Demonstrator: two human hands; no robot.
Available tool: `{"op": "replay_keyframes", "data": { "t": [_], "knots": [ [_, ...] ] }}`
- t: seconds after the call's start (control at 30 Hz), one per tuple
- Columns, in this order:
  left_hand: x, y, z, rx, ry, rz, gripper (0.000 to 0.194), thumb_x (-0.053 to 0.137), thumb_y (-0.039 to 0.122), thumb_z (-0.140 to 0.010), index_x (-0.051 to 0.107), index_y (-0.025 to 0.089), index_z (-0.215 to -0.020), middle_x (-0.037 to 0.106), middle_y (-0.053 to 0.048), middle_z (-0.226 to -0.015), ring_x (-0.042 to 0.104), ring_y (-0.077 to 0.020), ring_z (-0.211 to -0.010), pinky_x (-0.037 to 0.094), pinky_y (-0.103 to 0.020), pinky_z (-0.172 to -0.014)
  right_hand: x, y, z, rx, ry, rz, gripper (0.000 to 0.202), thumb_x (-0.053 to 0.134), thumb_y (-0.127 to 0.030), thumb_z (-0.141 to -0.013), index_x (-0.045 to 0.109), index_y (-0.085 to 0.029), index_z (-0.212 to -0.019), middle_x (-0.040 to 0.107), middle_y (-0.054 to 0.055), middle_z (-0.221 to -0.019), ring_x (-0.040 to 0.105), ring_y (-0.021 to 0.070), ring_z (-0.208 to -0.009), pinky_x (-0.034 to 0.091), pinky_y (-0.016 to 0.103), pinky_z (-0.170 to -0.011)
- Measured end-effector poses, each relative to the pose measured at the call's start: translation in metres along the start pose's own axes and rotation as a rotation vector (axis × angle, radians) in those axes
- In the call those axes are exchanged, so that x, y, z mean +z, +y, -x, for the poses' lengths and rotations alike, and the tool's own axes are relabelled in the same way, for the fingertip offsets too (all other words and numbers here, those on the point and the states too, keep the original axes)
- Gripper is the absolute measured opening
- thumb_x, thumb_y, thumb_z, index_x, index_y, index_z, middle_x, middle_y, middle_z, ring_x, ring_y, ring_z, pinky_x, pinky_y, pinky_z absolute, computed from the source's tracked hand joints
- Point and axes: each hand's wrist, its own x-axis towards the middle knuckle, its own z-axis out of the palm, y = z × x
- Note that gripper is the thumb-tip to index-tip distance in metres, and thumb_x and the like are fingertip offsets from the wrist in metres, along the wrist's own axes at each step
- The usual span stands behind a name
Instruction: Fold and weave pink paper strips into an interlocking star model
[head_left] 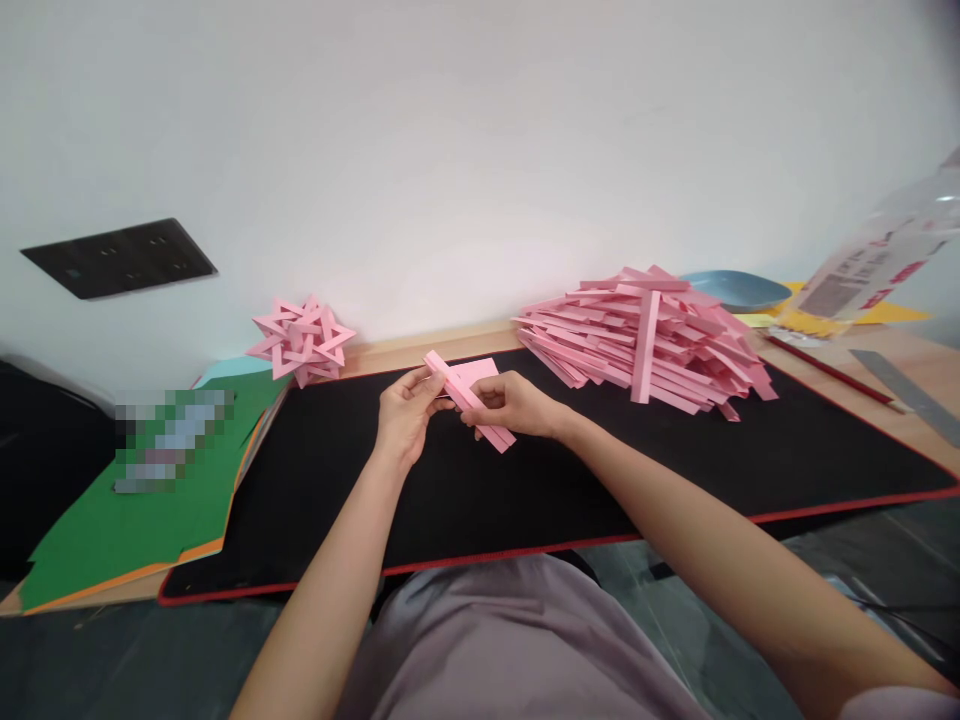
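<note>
A folded pink paper strip [456, 384] slants between my two hands above the black mat. My left hand [409, 405] pinches its upper end between thumb and fingers. On its lower part, my right hand [510, 402] is closed with the thumb along the near side. Behind the strip, a flat piece of pink paper [480, 370] shows partly; whether it joins the strip I cannot tell. To the right lies a large heap of folded pink paper strips [600, 325]. An interlocked pink paper star [301, 338] stands at the back left.
The black mat [315, 510] has a red edge. Green folders [90, 530] lie at the left. On the right are a blue dish [739, 290], a dark red pencil [832, 370], a metal ruler [911, 395] and a clear plastic bottle [870, 265]. The wall stands close behind.
</note>
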Motion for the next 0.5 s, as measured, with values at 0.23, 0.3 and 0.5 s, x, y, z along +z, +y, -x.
{"op": "replay_keyframes", "data": {
  "t": [0.23, 0.3, 0.5],
  "knots": [
    [0.0007, -0.0028, 0.0010, -0.009, -0.029, -0.001, 0.025, 0.077, 0.024, -0.057, 0.066, 0.011, -0.075, 0.065, -0.004, -0.070, 0.059, -0.0103, -0.058, 0.050, -0.022, -0.055, 0.0061, 0.0039, -0.0012, -0.014, 0.096, 0.086, 0.028, 0.068, -0.037, -0.066, 0.060, -0.011, -0.072, 0.062, 0.002, -0.061, 0.058, 0.0097, -0.047, 0.048, 0.020, -0.045],
    [0.0007, -0.0022, 0.0014, -0.011, -0.025, 0.006, 0.025, 0.077, 0.025, -0.056, 0.066, 0.011, -0.074, 0.065, -0.004, -0.070, 0.059, -0.0102, -0.059, 0.050, -0.022, -0.057, 0.0062, 0.0030, -0.0008, -0.013, 0.099, 0.100, 0.028, 0.067, -0.038, -0.067, 0.060, -0.011, -0.071, 0.062, 0.002, -0.060, 0.057, 0.0092, -0.045, 0.047, 0.019, -0.043],
    [0.0006, -0.0026, 0.0015, -0.020, -0.008, 0.026, 0.022, 0.077, 0.024, -0.056, 0.066, 0.011, -0.070, 0.064, -0.003, -0.068, 0.059, -0.0097, -0.058, 0.049, -0.022, -0.057, 0.0052, 0.0004, 0.0011, 0.000, 0.060, 0.089, 0.029, 0.066, -0.039, -0.068, 0.059, -0.011, -0.069, 0.062, 0.003, -0.060, 0.057, 0.0089, -0.043, 0.045, 0.017, -0.039]
  ]
}}
